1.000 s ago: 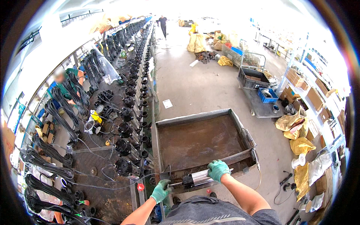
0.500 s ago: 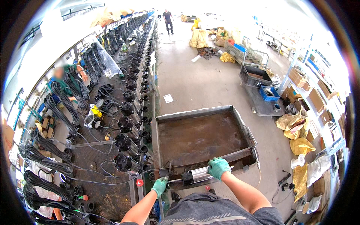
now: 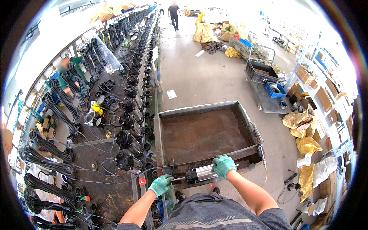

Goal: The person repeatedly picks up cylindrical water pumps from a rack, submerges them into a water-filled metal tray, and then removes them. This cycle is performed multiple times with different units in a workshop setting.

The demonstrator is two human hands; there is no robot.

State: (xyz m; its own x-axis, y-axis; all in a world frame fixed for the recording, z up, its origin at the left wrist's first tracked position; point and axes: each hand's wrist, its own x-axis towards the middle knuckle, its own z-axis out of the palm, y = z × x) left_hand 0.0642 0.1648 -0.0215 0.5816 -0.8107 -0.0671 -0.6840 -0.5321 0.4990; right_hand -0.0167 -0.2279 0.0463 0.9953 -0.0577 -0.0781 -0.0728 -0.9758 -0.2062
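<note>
A silver cylindrical motor (image 3: 205, 173) with a black end lies on its side across the near edge of a metal tank (image 3: 245, 115). My right hand (image 3: 223, 166), in a green glove, is wrapped over the motor's right part from above. From the black end a thin metal shaft (image 3: 179, 179) sticks out to the left. My left hand (image 3: 160, 185), also green-gloved, has its fingers closed at the shaft's outer end; the exact hold is partly hidden. A dark block (image 3: 167, 170) sits at the tank's near left corner, just beyond my left fingers.
Brown liquid fills the shallow tank. On the left, a long bench (image 3: 96, 157) carries rows of black-and-silver motors (image 3: 128, 142) and coiled black cables (image 3: 50, 160). A co-worker (image 3: 71, 76) is behind it. Right stand a cart (image 3: 268, 97) and shelves (image 3: 322, 92); a person (image 3: 174, 17) is far ahead.
My left hand has shifted slightly up and left, its fingers now pointing more to the right. The right hand stays on the motor. The view has moved slightly; the far person has walked nearer.
</note>
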